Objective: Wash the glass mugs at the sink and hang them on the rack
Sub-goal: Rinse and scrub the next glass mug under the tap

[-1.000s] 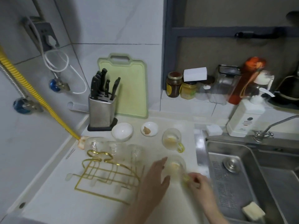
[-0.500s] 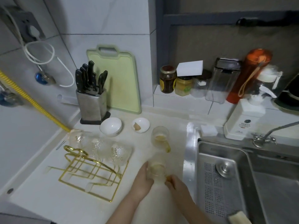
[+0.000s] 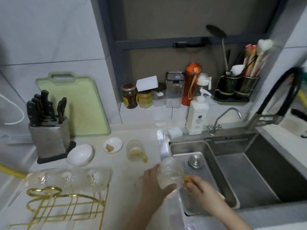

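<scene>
- Carried from the countertop toward the sink since half a second ago, the glass mug (image 3: 168,175) is now being held at the sink's left rim, just below the frame centre, over the perforated drain tray (image 3: 197,183).
- It is being cupped along its left side by the left hand (image 3: 156,186), thumb across the near wall and fingers behind, seemingly so that the slippery glass is being steadied.
- Its amber handle is being pinched by the right hand (image 3: 201,190), fingers curled tightly round it; both hands are thus being used for one mug, probably because the load is wet and fragile.
- A second mug (image 3: 134,151), with yellowish residue inside, is being left standing on the counter just above and left of the hands, presumably awaiting its turn.
- Three clear mugs (image 3: 69,178) are being kept lying in a row in the lower left, just above the gold wire rack (image 3: 66,208); whether they are touching the rack cannot be told.
- The sink (image 3: 249,171) is being left open at the right, with the faucet (image 3: 280,103) arching in the upper right, so rinsing is judged to be the step now being prepared.
- A soap dispenser (image 3: 197,117) is being kept behind the basin, near at hand for washing.
</scene>
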Motion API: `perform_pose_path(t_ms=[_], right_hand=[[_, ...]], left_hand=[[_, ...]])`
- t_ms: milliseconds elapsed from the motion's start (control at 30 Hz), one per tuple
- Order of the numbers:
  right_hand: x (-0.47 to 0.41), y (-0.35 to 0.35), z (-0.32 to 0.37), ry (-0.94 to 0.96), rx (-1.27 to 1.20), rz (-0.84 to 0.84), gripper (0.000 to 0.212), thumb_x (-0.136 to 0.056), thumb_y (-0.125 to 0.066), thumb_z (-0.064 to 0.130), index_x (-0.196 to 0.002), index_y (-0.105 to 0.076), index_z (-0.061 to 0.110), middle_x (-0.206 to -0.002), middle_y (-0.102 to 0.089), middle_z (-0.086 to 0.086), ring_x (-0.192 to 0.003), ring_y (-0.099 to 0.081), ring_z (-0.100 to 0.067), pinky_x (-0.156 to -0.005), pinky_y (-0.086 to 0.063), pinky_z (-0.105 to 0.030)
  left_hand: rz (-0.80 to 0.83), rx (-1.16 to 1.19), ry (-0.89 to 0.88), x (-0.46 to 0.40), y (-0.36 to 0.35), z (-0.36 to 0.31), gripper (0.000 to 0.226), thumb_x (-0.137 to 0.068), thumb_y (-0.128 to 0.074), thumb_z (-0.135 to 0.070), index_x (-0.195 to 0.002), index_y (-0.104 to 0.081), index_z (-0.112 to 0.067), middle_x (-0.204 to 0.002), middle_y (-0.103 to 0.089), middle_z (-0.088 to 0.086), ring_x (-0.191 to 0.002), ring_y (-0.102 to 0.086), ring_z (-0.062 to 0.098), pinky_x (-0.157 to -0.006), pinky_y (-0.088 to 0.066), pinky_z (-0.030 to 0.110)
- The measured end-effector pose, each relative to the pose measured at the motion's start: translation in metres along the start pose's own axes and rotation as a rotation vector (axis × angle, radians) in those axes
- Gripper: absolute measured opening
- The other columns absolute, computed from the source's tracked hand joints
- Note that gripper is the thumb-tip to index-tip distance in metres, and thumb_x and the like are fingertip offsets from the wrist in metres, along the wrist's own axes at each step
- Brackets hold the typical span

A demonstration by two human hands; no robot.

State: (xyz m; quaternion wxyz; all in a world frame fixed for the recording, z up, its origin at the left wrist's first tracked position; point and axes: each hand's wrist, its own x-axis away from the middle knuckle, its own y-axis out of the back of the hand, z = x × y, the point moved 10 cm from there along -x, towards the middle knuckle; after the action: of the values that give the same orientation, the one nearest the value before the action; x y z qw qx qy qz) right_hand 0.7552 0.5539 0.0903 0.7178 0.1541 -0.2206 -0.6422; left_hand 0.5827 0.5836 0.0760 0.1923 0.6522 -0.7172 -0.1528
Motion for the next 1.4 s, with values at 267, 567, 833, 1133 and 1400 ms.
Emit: perform_pose_path(t_ms=[267, 567, 833, 1133, 1400], right_hand=[[0.074, 0.088, -0.032, -0.095, -0.137, -0.319, 0.024, -0.09, -0.058, 0.008, -0.094, -0.063, 0.031, -0.079, -0.072, 0.01, -0.079, -0.064, -0.001, -0.08, -0.049, -0.019], [0.125, 0.181, -0.079, -0.093, -0.197, -0.45, 0.021, -0.085, -0.066, 0.007, -0.094, -0.069, 0.026, -0.099, -0.072, 0.007, -0.093, -0.064, 0.004, -0.083, -0.046, -0.006], [0.132, 0.282, -0.155, -0.065, -0.169, -0.417, 0.024, -0.083, -0.069, 0.007, -0.1, -0.069, 0.024, -0.097, -0.072, 0.021, -0.092, -0.06, 0.018, -0.082, -0.041, 0.002], [0.116, 0.349, -0.191, -0.109, -0.162, -0.33, 0.031, -0.087, -0.062, 0.006, -0.081, -0.059, 0.036, -0.064, -0.065, 0.034, -0.071, -0.056, 0.025, -0.065, -0.039, 0.006], [0.069, 0.355, -0.204, -0.202, -0.14, -0.283, 0.017, -0.09, -0.06, 0.026, -0.088, -0.062, 0.043, -0.085, -0.068, 0.026, -0.082, -0.059, 0.019, -0.068, -0.042, 0.001]], left_hand=[[0.268, 0.208, -0.132, 0.012, -0.083, -0.074, 0.09, -0.052, -0.078, -0.054, -0.128, -0.034, -0.032, -0.134, -0.047, -0.008, -0.126, -0.046, 0.008, -0.109, -0.038, 0.038], [0.389, 0.16, -0.247, 0.035, -0.181, -0.147, 0.103, -0.058, -0.084, -0.048, -0.144, -0.029, -0.029, -0.137, -0.047, -0.016, -0.126, -0.047, 0.001, -0.109, -0.04, 0.038], [0.306, 0.197, -0.184, 0.038, -0.287, -0.214, 0.116, -0.043, -0.081, -0.058, -0.143, -0.027, -0.033, -0.141, -0.04, -0.011, -0.127, -0.042, 0.002, -0.104, -0.038, 0.023], [0.252, 0.177, -0.114, 0.01, -0.359, -0.246, 0.066, -0.058, -0.09, -0.011, -0.102, -0.048, -0.037, -0.105, -0.058, -0.018, -0.093, -0.053, -0.024, -0.075, -0.041, 0.0], [0.2, 0.141, -0.116, -0.039, -0.367, -0.246, 0.068, -0.045, -0.084, -0.045, -0.104, -0.049, -0.043, -0.109, -0.058, -0.02, -0.102, -0.057, -0.001, -0.087, -0.053, 0.024]])
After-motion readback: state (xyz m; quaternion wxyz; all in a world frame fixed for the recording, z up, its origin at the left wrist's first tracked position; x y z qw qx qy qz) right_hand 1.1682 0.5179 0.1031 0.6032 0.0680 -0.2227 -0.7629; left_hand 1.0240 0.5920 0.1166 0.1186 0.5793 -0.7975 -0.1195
